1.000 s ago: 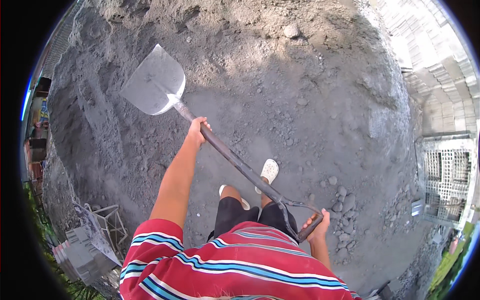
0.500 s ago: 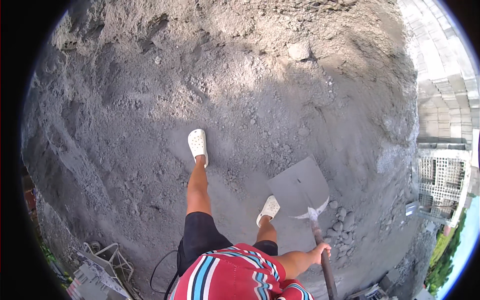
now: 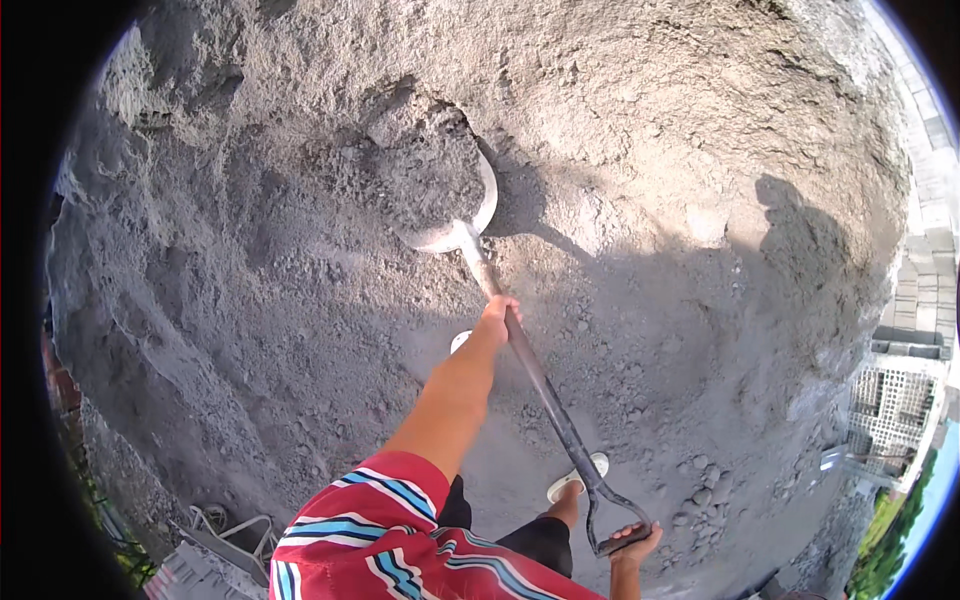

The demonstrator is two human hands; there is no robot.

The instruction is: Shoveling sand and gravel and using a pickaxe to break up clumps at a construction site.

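A shovel (image 3: 545, 395) with a dark shaft reaches from my lower right up to the bank of grey soil. Its pale blade is against the bank, heaped with loose grey soil (image 3: 425, 180) that hides most of the metal. My left hand (image 3: 500, 314) is wrapped round the shaft a short way below the blade, the arm stretched forward. Down at the right, my right hand (image 3: 638, 541) closes on the crossbar of the D-shaped handle.
Sunlit soil bank (image 3: 640, 90) rises ahead. A pile of stones (image 3: 703, 492) lies right of my feet, in white clogs (image 3: 580, 478). A metal-framed thing, perhaps a wheelbarrow (image 3: 225, 540), stands lower left. Block wall (image 3: 925, 250) and white lattice blocks (image 3: 893, 410) are at right.
The shovel has swung from low right, where its blade was bare, up and left into the bank, and now bears soil. My left arm now stretches forward; the right hand has come into view.
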